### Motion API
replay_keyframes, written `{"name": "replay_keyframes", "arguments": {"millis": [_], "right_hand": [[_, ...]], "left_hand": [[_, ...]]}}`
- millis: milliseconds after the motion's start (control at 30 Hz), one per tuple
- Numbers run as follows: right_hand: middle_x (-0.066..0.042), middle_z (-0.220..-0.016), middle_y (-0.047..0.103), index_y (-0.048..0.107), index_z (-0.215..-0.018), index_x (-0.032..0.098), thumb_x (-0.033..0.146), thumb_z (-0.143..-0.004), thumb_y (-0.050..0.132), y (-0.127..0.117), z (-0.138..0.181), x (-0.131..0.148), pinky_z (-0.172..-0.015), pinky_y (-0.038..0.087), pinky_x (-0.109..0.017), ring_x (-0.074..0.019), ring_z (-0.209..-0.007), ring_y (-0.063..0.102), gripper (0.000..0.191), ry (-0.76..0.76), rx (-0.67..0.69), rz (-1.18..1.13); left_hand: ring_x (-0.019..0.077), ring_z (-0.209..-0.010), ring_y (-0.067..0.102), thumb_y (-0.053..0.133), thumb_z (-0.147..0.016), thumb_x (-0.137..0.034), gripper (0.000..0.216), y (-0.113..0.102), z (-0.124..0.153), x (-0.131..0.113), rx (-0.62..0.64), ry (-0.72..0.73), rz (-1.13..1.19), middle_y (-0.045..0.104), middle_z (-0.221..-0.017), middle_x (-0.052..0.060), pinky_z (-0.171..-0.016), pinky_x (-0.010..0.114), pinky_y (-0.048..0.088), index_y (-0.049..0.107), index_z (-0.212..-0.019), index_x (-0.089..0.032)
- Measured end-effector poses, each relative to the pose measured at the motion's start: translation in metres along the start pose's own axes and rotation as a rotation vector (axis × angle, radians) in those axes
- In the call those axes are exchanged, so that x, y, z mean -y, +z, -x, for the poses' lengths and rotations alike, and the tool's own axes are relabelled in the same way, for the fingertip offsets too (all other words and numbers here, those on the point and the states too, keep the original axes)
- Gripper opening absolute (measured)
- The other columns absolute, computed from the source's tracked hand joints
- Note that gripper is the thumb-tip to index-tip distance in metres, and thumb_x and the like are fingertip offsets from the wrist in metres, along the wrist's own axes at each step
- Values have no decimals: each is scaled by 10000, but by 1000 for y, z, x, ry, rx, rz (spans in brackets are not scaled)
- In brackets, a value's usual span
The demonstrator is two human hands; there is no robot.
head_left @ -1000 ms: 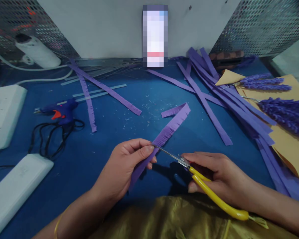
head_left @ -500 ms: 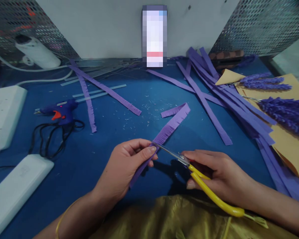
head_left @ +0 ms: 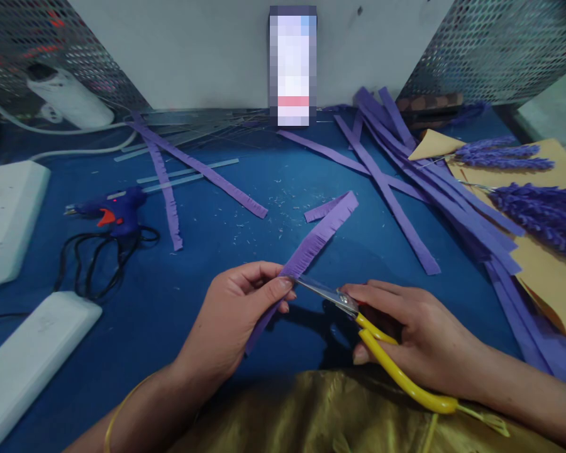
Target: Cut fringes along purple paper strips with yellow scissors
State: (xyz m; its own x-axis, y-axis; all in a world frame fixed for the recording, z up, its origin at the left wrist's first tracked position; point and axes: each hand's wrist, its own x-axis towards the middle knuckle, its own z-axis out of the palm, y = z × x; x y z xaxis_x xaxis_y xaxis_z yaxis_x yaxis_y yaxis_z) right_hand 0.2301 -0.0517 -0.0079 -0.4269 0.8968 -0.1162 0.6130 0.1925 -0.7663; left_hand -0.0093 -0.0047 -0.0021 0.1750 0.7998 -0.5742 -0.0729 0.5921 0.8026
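Here, blue tabletop (head_left: 202, 248) beneath the held strip (head_left: 317, 242), 2 mesh panels (head_left: 485, 53) behind.

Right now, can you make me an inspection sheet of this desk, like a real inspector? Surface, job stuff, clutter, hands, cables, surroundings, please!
Surface: blue tabletop, sprinkled with tiny pale scraps.
Job's things: fringed purple strip, folded over at its far end; yellow-handled scissors, tips at the strip.
Clutter: glue gun at left, clear sticks, more purple strips, flower sprigs on tan paper.
Hands: left hand pinches the strip; right hand grips the scissors.
Cables: black cord looped beside the glue gun; white cable farther back.
Surroundings: white panel, mesh at both sides, phone-like thing blurred out.
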Motion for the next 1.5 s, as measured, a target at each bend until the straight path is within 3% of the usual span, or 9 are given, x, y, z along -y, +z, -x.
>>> {"name": "replay_keyframes", "arguments": {"millis": [733,967,1233,1500], "right_hand": [[-29,-781,650,667,-1108,187,492,-957,616,-1,2,-1,-575,423,-256,-153,-632,581,344,-104,-5,-16],[-23,-771,653,677,-1142,199,463,-917,676,1,0,1,-575,420,-254,-156,-636,584,347,-42,-9,0],[-25,-765,646,667,-1153,172,527,-929,640,1,2,-1,-562,420,-262,-159,-618,578,420,-82,-7,-26],[-18,-772,634,670,-1129,194,496,-937,642,1,3,-2,-575,408,-262,-156,-629,565,359,-54,8,-44]], "left_hand": [[69,-567,610,835,-724,-255,88,0,0,0,-2,-26,44,730,-651,-8,-579,135,500,776,-728,-189],[83,-576,616,812,-748,-277,90,3,1,1,-15,5,-34,736,-655,-1,-568,149,501,782,-729,-195],[71,-568,604,801,-766,-264,81,1,1,1,16,16,-29,725,-642,-17,-571,144,492,776,-713,-208],[69,-576,617,791,-784,-284,73,0,0,1,27,9,-14,745,-695,-19,-571,139,496,774,-763,-216]]}}
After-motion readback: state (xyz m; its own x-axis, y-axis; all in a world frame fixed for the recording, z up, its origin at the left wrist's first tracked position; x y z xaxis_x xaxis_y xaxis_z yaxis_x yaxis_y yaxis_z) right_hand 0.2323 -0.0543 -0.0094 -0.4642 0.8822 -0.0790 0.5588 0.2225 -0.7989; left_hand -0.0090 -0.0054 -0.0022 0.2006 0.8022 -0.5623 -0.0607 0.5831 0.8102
